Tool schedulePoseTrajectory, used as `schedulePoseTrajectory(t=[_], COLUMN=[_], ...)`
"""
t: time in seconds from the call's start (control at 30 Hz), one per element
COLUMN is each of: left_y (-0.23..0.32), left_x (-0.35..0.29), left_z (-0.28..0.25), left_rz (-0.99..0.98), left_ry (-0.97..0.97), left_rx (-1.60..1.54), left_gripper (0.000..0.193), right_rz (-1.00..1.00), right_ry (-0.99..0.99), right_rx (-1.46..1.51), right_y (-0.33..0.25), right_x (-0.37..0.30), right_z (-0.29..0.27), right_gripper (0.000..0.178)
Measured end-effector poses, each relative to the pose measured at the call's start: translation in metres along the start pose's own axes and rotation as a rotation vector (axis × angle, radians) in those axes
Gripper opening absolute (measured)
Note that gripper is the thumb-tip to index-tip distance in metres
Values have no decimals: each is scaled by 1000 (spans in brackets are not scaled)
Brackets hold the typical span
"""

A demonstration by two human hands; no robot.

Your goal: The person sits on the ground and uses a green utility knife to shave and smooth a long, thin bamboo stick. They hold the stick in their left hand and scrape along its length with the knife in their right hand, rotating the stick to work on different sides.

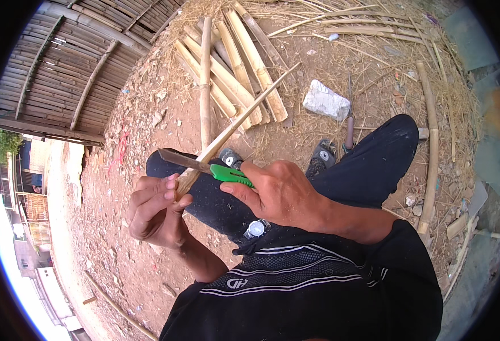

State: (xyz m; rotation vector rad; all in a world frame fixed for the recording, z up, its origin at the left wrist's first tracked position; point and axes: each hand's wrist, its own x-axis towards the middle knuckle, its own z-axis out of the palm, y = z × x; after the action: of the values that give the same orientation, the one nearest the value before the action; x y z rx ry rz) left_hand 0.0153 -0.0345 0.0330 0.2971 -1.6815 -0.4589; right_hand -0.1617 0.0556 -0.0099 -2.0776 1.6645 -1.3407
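Left hand [156,210] clamped on bamboo strip [236,122], held over the knees | right hand [278,190] gripping green-handled knife [204,166], blade laid across the strip | split bamboo pile [233,62] on dirt ahead

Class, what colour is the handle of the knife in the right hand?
Bright green, seen in the head view: knife handle gripped by the right hand.

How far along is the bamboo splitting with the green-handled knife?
Done: a pile of split bamboo slats lies on the dirt ahead. In hand: the left hand grips a thin bamboo strip while the right hand sets the green-handled knife across it. Left: one whole bamboo pole.
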Motion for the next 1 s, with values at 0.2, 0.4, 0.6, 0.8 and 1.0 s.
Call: schedulePoseTrajectory(t=[0.2, 0.4, 0.6, 0.8, 1.0], left_y=[5, 5, 8, 10, 9], left_x=[-5, -8, -16, -9, -18], left_z=[-8, -8, -1, 7, 7], left_rz=[-78, -22, -1, -26, -13], left_ry=[67, -30, -16, 10, -15], left_rx=[69, -9, -13, -30, -78], left_gripper=[25, 24, 23, 25, 25], right_rz=[263, 451, 540, 338, 491], right_ry=[42, -101, -134, -70, -133], right_rx=[-156, 111, 22, 83, 123], right_y=[51, 46, 62, 39, 84], right_x=[3, 1, 3, -4, -8], right_z=[16, 14, -10, 4, 2], right_gripper=[58, 52, 53, 57, 57])
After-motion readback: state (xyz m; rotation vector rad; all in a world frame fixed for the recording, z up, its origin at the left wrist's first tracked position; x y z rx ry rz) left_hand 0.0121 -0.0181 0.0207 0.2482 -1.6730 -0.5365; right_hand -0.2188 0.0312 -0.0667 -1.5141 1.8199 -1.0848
